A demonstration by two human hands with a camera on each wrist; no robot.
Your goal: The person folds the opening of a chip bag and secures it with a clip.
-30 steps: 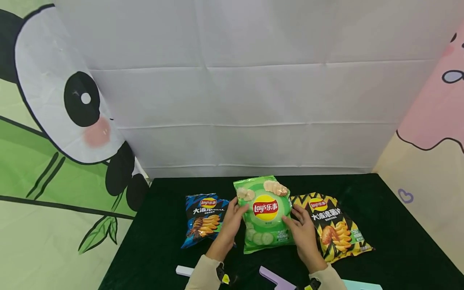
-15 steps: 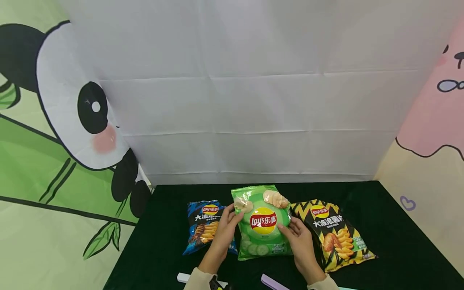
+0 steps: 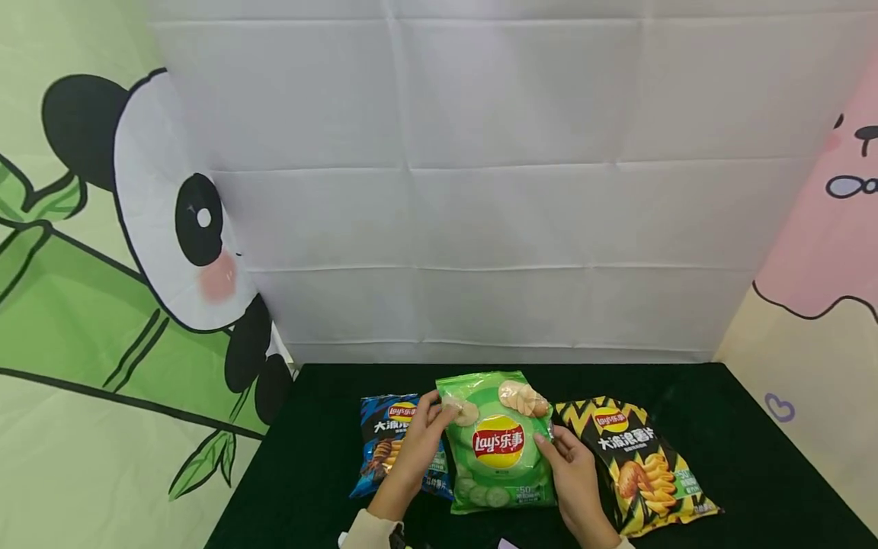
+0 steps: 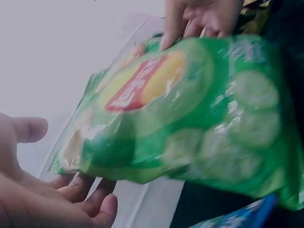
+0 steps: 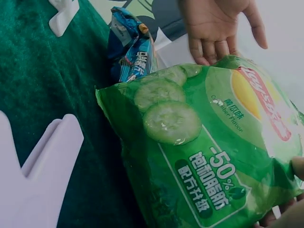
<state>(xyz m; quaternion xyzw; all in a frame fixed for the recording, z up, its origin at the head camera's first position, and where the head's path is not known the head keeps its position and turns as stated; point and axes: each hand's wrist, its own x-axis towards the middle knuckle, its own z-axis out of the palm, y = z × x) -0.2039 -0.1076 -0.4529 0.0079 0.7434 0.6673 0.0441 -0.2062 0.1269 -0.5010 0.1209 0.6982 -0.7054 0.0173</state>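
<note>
A green Lay's chip bag (image 3: 497, 442) is held upright between both hands over the dark table, printed front facing me. My right hand (image 3: 575, 480) grips its right edge, thumb on the front, fingers behind. At the left edge, my left hand (image 3: 417, 450) supports the bag with its fingers behind it. In the left wrist view, the left thumb (image 4: 33, 129) stands clear of the bag and the fingers (image 4: 78, 187) reach under its edge. A blue chip bag (image 3: 384, 442) lies behind the left hand, partly hidden. To the right lies a yellow-and-black chip bag (image 3: 638, 465).
The table (image 3: 754, 457) has a dark green cloth. A lavender plastic piece (image 5: 47, 175) and a white piece (image 5: 64, 16) lie nearer me, largely out of the head view. A white cloth (image 3: 507, 305) hangs behind, with cartoon-printed sheets at the sides.
The head view has tilted upward, so the table sits lower in frame. The green chip bag has come slightly down from the table's back edge, hands still beside it.
</note>
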